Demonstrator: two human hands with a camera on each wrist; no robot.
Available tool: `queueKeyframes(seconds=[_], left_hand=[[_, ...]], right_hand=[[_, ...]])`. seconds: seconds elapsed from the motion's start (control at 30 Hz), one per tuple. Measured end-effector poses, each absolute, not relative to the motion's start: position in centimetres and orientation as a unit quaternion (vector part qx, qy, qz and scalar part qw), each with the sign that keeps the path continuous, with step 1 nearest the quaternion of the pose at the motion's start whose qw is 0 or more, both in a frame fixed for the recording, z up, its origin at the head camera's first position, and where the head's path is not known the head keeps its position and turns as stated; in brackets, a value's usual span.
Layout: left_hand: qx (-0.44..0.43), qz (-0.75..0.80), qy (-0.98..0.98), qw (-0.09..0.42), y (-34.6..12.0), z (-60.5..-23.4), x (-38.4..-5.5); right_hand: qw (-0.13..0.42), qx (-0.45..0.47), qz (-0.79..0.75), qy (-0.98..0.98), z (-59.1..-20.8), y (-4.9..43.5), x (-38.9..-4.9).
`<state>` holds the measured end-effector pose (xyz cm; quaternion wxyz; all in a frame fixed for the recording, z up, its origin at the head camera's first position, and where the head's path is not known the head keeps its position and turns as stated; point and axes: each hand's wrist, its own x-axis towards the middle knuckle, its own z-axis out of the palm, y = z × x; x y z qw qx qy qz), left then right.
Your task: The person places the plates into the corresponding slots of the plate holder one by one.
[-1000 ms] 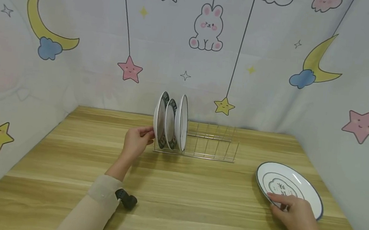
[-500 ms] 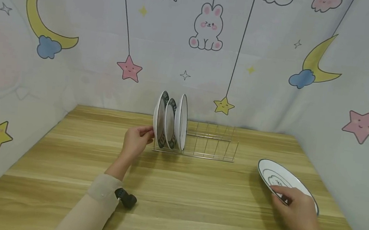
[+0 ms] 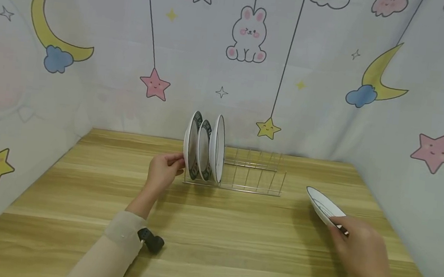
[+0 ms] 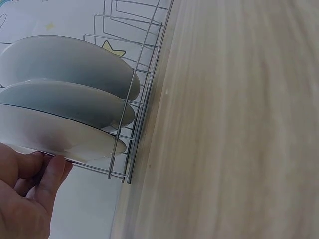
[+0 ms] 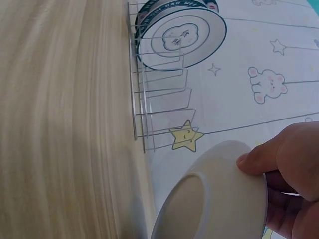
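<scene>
The right hand (image 3: 360, 250) pinches the near rim of a white plate (image 3: 323, 206), thumb on the face and fingers curled under the back, and holds it tilted above the wooden table (image 3: 235, 243) at about four o'clock from the wire rack (image 3: 254, 174). The plate looks like glazed ceramic: stiff, moderately heavy, slick and breakable, so the rim seems the sound place to grip, with fingers spread beneath for support. The left hand (image 3: 163, 171) rests at the rack's nine o'clock end, fingertips (image 4: 52, 172) touching the rim of the outermost standing plate (image 4: 55, 137). Three plates stand upright in the rack; one more is in the right hand, four in all. One rack, several slots free.
</scene>
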<state>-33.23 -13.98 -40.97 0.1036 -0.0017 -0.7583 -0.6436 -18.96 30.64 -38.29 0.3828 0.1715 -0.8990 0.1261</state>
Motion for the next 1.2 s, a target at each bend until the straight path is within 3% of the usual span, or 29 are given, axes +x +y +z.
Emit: queueKeyframes(seconds=[0.6, 1.2], left_hand=[[-0.001, -0.647, -0.756, 0.103, -14.0, -41.0, -33.2], [-0.005, -0.647, -0.755, 0.104, -14.0, -41.0, -33.3]], right_hand=[[0.406, 0.194, 0.202, -0.870, -36.1, 29.5, -19.7], [0.413, 0.125, 0.344, -0.834, -35.0, 27.8, -20.8]])
